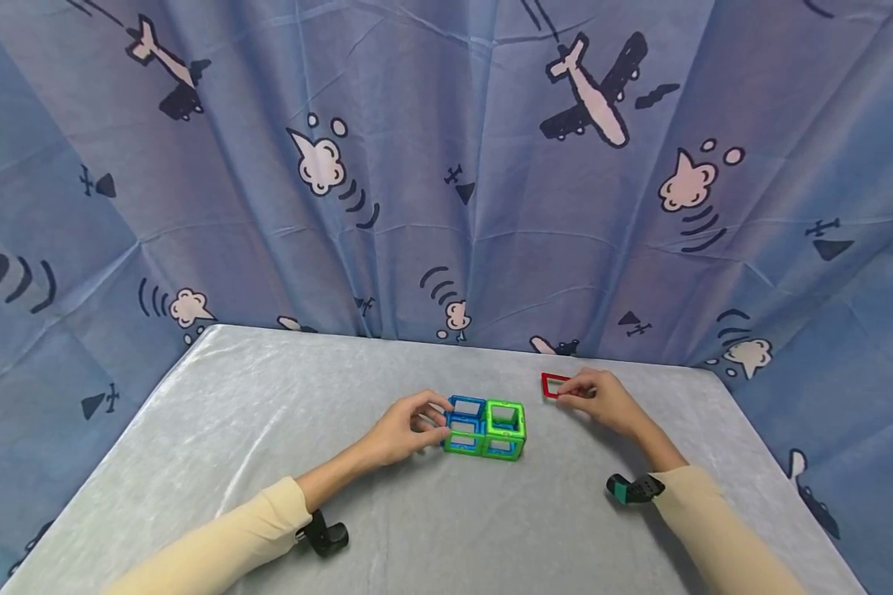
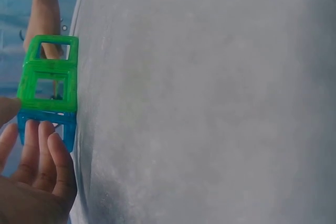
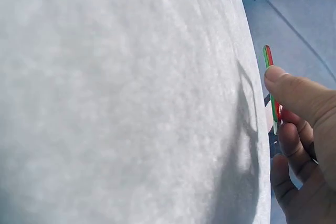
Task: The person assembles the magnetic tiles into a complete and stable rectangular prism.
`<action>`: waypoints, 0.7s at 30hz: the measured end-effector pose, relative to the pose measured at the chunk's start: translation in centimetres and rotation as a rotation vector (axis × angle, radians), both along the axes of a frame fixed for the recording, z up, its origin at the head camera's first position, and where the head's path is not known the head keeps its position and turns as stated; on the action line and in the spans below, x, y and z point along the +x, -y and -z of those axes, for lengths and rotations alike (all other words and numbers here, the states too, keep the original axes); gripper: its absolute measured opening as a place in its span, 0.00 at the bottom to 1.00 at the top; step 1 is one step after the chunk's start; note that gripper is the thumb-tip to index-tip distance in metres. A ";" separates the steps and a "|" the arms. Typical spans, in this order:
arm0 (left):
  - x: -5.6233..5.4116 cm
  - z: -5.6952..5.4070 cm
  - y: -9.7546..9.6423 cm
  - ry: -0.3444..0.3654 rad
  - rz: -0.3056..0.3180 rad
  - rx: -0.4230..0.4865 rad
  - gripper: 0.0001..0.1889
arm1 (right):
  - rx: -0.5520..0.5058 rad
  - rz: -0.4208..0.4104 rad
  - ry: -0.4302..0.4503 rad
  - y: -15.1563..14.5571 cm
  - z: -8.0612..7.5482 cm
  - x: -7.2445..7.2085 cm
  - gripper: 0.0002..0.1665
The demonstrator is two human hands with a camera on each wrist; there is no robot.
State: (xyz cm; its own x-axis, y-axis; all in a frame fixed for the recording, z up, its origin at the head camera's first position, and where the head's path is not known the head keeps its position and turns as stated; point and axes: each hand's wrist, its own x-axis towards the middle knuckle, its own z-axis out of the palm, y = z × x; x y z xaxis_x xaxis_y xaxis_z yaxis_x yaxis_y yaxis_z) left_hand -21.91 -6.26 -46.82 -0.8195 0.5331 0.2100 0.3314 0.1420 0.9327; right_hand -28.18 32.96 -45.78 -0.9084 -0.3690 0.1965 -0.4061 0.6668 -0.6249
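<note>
A box-shaped build of blue and green magnetic tiles (image 1: 484, 446) stands on the table, with open square windows in its faces. My left hand (image 1: 405, 428) holds its left end, thumb near the front corner and index finger near the back. In the left wrist view, fingertips touch the blue end (image 2: 68, 135), below the green squares (image 2: 50, 106). Farther right and back, my right hand (image 1: 599, 399) pinches a red square tile (image 1: 545, 387) by its right side. The right wrist view shows a green edge (image 3: 273, 106) lying flat against the red one (image 3: 279, 111).
A pale grey cloth (image 1: 327, 380) covers the table. Behind hangs a blue curtain (image 1: 402, 248) printed with planes and clouds, close to the table's back edge. Black straps with devices (image 1: 326, 535) sit at both wrists.
</note>
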 end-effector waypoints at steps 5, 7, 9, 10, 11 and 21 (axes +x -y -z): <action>0.1 -0.2 -0.1 -0.002 -0.011 -0.007 0.18 | -0.027 -0.014 -0.022 -0.1 -0.3 0.7 0.04; 0.3 -0.6 -0.1 -0.003 -0.010 -0.003 0.17 | -0.037 -0.015 -0.026 -0.2 -0.4 1.1 0.03; 0.7 -1.2 -0.2 -0.002 -0.005 0.002 0.17 | -0.048 -0.013 -0.026 -0.3 -0.6 1.5 0.03; 0.9 -1.6 -0.2 0.000 -0.002 0.003 0.17 | -0.055 -0.013 -0.023 -0.4 -0.8 1.8 0.04; 1.0 -1.9 -0.2 0.004 0.002 0.005 0.16 | -0.063 -0.016 -0.024 -0.4 -0.9 2.0 0.04; 0.4 -0.4 -0.1 0.012 -0.011 -0.009 0.17 | -0.130 -0.065 -0.073 0.5 -1.5 4.1 0.06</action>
State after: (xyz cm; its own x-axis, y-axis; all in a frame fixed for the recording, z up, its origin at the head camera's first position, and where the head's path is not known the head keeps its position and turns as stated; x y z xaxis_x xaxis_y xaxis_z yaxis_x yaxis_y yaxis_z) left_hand -21.50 -6.12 -46.47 -0.8279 0.5259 0.1950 0.3182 0.1541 0.9354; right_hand -24.04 32.42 -44.28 -0.8649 -0.3936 0.3116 -0.4935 0.5528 -0.6714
